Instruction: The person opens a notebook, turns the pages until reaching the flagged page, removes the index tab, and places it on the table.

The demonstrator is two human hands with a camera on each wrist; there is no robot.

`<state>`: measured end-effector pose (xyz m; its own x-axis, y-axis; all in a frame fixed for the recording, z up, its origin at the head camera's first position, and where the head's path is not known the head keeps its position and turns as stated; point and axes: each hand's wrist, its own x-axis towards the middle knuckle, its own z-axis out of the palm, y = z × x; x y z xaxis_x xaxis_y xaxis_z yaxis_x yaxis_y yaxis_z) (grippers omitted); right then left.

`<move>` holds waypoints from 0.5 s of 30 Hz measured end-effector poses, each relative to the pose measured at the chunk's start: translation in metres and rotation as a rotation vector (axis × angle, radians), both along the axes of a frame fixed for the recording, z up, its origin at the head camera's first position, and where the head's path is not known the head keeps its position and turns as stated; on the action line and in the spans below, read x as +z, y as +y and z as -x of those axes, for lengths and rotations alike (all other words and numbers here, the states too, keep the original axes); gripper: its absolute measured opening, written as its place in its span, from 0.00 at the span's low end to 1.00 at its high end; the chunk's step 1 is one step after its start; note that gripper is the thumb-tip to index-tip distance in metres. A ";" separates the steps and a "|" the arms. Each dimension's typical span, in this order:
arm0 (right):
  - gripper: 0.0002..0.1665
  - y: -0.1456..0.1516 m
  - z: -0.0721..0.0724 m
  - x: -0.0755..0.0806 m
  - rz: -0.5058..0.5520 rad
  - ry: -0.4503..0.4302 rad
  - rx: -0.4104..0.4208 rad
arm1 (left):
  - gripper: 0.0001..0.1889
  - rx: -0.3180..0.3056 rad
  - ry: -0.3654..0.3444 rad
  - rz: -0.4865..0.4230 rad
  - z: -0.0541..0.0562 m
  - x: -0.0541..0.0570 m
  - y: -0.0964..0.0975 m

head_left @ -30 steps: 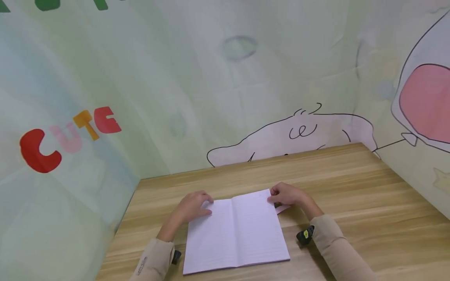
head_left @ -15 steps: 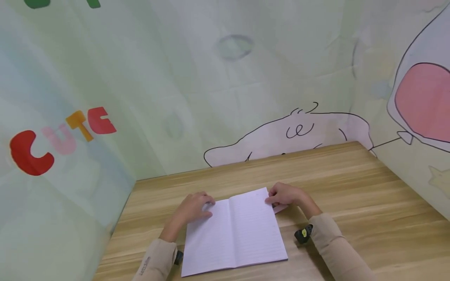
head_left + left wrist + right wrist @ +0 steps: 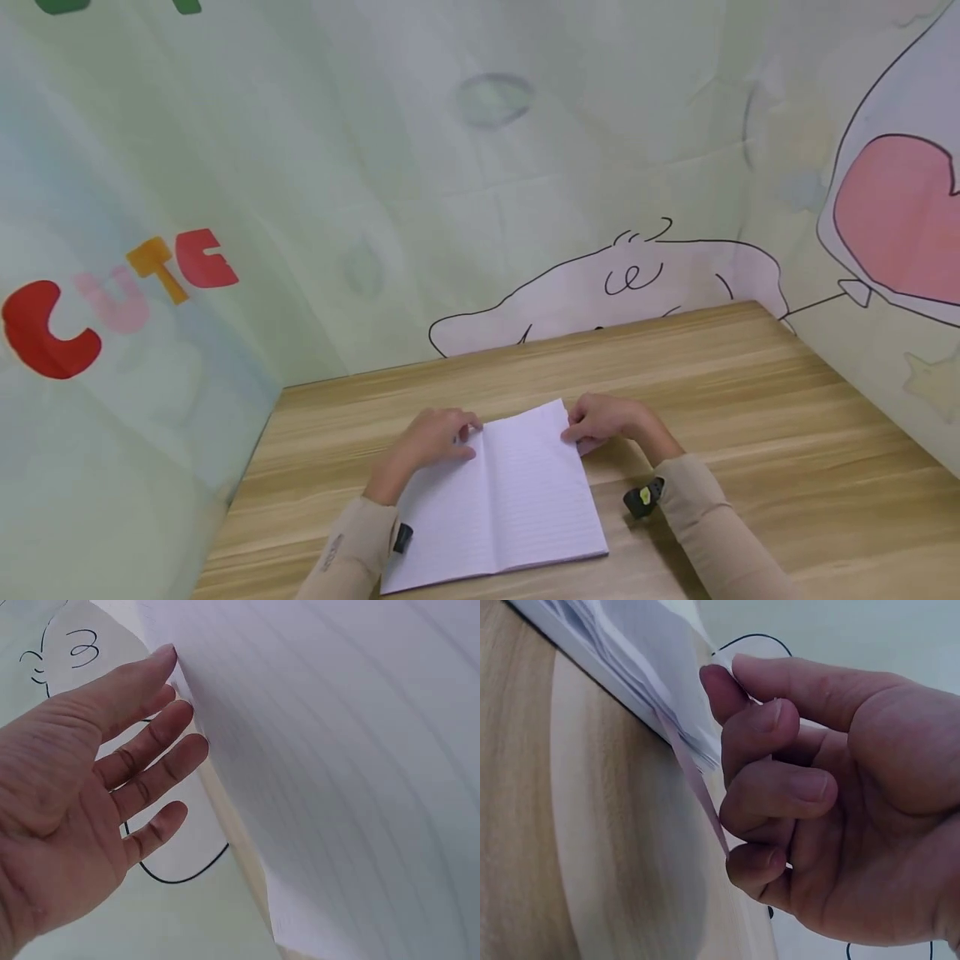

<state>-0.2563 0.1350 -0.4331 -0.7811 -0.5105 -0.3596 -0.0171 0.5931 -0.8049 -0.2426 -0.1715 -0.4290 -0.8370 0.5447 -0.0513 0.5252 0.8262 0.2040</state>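
Observation:
An open notebook (image 3: pixel 532 500) with lined white pages lies on the table. Around the top edge of its left half, near the centre fold, is my left hand (image 3: pixel 438 437); in the left wrist view its fingers (image 3: pixel 161 769) are loosely extended, with fingertips against the page edge. At the upper right corner, my right hand (image 3: pixel 600 419) pinches the edge of a page (image 3: pixel 667 645) between thumb and forefinger, the other fingers curled. A thin pinkish slip (image 3: pixel 697 787) sticks out from the pages below that hand.
The notebook rests on a wood-grain table (image 3: pixel 675 367). Behind it and at both sides hang printed cloth walls (image 3: pixel 360 167) with cartoon drawings. Dark wrist devices (image 3: pixel 643 498) sit at the sleeve cuffs.
My left hand has moved right along the notebook's top edge, toward the centre fold. The right hand keeps its place at the upper right corner, and less of the pinkish slip shows.

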 end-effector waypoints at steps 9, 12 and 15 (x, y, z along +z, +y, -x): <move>0.13 0.005 0.004 0.001 0.080 0.006 0.058 | 0.27 -0.108 -0.062 -0.088 0.001 0.003 0.024; 0.13 0.007 0.005 0.000 0.168 -0.012 0.087 | 0.32 -0.106 -0.091 -0.118 0.000 0.003 0.028; 0.12 0.009 0.005 0.000 0.253 -0.058 0.110 | 0.36 -0.089 -0.106 -0.125 0.000 0.001 0.031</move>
<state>-0.2616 0.1437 -0.4331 -0.6976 -0.6706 -0.2522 -0.0200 0.3701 -0.9288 -0.2431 -0.1409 -0.4284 -0.7787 0.6241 -0.0639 0.5652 0.7421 0.3605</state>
